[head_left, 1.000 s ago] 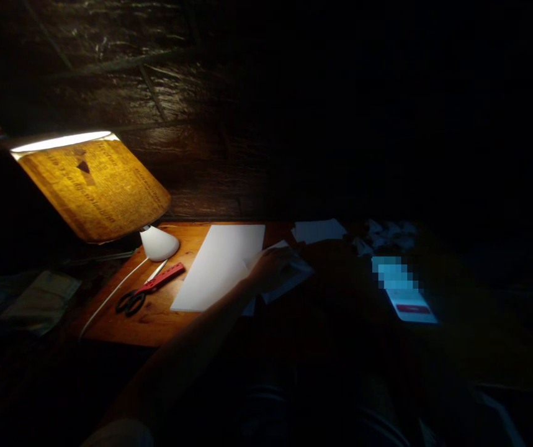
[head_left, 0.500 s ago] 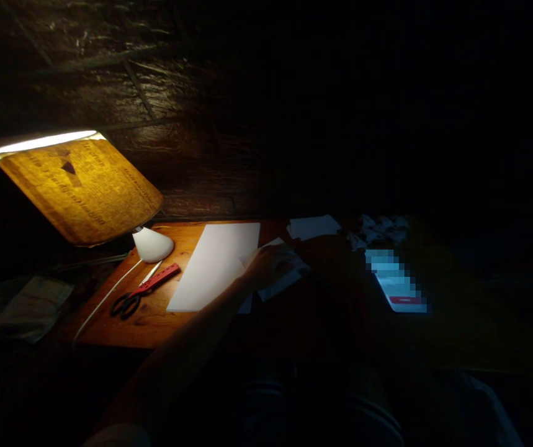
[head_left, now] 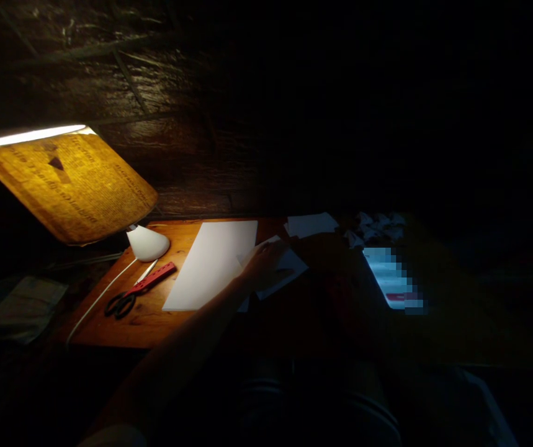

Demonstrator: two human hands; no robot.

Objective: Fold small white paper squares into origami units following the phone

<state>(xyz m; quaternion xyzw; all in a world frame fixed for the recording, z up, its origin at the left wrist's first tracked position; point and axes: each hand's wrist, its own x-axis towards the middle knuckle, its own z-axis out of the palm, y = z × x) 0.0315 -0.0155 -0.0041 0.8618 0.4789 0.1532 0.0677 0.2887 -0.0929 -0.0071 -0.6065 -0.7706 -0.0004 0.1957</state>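
Observation:
My left hand point(head_left: 266, 264) reaches from the lower left across the wooden table point(head_left: 154, 316). It lies on a small white sheet of paper point(head_left: 289, 264), fingers bent over the sheet's near edge. Just left of it lies a larger white sheet point(head_left: 210, 264), flat in the lamplight. My right hand does not show; the right side is in darkness. A phone point(head_left: 389, 279) with a lit screen lies to the right of the small sheet.
A lamp with a yellow printed shade point(head_left: 68, 183) and white base point(head_left: 147, 243) stands at the table's left end, its white cord point(head_left: 98, 298) trailing forward. Black-handled scissors point(head_left: 120, 304) and a red ruler point(head_left: 154, 277) lie beside it. More paper point(head_left: 313, 225) and crumpled scraps point(head_left: 378, 226) sit at the back.
The view has drifted slightly, so everything sits a little further left. My left hand stays on the small sheet and its fingers have shifted a little.

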